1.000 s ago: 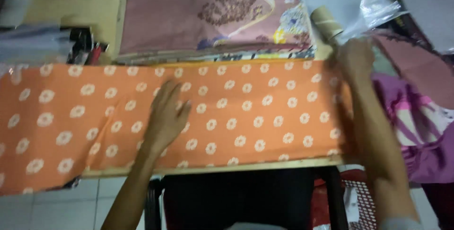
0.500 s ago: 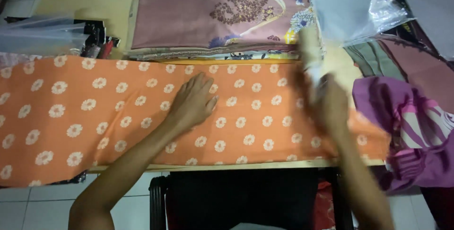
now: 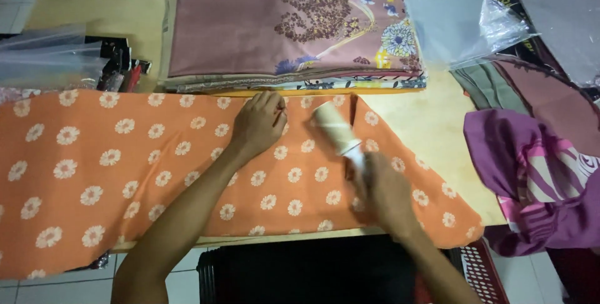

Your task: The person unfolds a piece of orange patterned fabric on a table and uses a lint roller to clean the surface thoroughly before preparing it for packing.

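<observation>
— Two hands on that orange daisy-print cloth [image 3: 156, 166], spread over the bench [image 3: 431, 123] mid-frame?
— Yes. Left hand [image 3: 259, 123] flat, fingers spread; right hand [image 3: 384, 191], grip closed round the lint roller [image 3: 337, 130] handle. Cloth looks light, limp, likely slides.

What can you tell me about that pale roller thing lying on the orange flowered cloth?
The lint roller is a cream cylinder on a short white handle, blurred in this view. It lies tilted on the orange cloth, its head toward the stacked fabrics. The right hand grips the handle; the left hand presses flat on the cloth beside it, not touching the roller.
</observation>
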